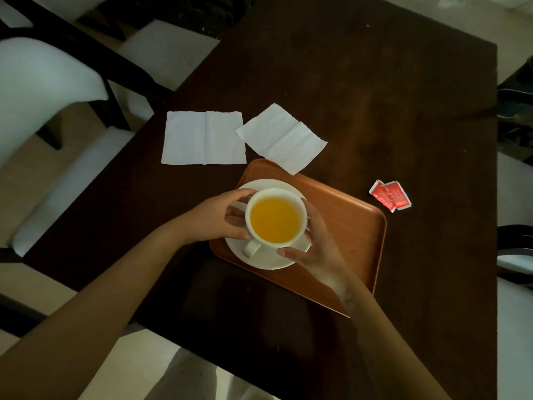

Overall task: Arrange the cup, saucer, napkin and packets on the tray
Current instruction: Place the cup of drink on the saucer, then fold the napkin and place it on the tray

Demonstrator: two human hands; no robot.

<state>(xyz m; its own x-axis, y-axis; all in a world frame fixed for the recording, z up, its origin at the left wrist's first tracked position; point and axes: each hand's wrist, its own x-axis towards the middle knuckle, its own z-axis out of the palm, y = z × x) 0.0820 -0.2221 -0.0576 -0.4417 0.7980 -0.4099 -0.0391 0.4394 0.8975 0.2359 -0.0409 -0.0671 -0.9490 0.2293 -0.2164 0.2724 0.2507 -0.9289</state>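
A white cup (pixel 275 219) full of orange-yellow liquid sits over a white saucer (pixel 268 259) on the left part of a brown tray (pixel 352 226). My left hand (pixel 222 219) grips the cup's left side and my right hand (pixel 315 243) grips its right side. The cup's handle points toward me. Whether the cup touches the saucer I cannot tell. Two white napkins lie beyond the tray: one (pixel 203 138) flat on the table, the other (pixel 284 137) with a corner over the tray's far edge. Two red packets (pixel 390 195) lie on the table right of the tray.
The dark wooden table (pixel 375 96) ends close to my body at the front and at the left. White-cushioned chairs (pixel 46 82) stand at the left, and another seat shows at the right edge.
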